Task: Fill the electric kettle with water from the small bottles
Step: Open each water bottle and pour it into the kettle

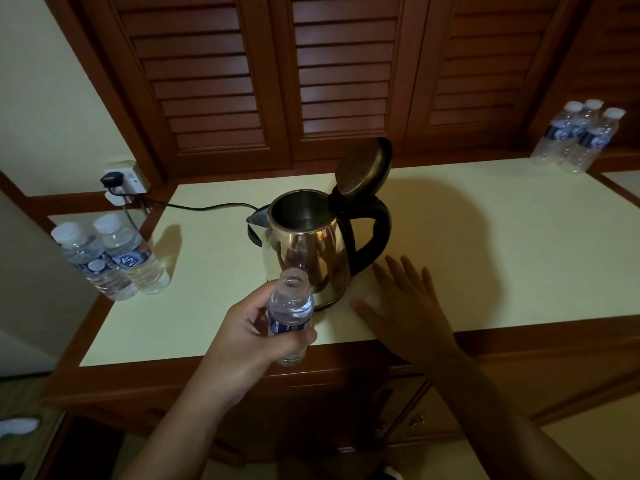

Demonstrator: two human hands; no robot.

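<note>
The electric kettle (306, 251) stands upright near the middle of the pale surface (502, 254), closer to the front edge than to the back. Its hinged lid (362, 168) is tipped fully up, leaving the steel mouth open. The black handle (372, 233) points toward the right edge and the spout toward the left. A black cord (204, 206) runs from the kettle's base across the surface to a wall socket (123, 181) by the back left corner.

The left hand (256, 327) grips a small water bottle (291, 306) with no cap. Its fingers (298, 339) and thumb are curled round the labelled middle, and the neck points up. The bottle is held just in front of the kettle, above the front edge of the surface, with its mouth below the kettle's rim.

The right hand (405, 306) is spread flat, fingers (408, 275) straight and apart, holding nothing. It lies just to the right of the kettle's base near the front edge. Whether the palm touches the surface cannot be told.

Two capped bottles (114, 258) stand side by side, touching, at the left edge. Three more capped bottles (576, 136) are clustered at the back right corner, well apart from the kettle. Louvred wooden doors (214, 81) rise behind the back edge.
</note>
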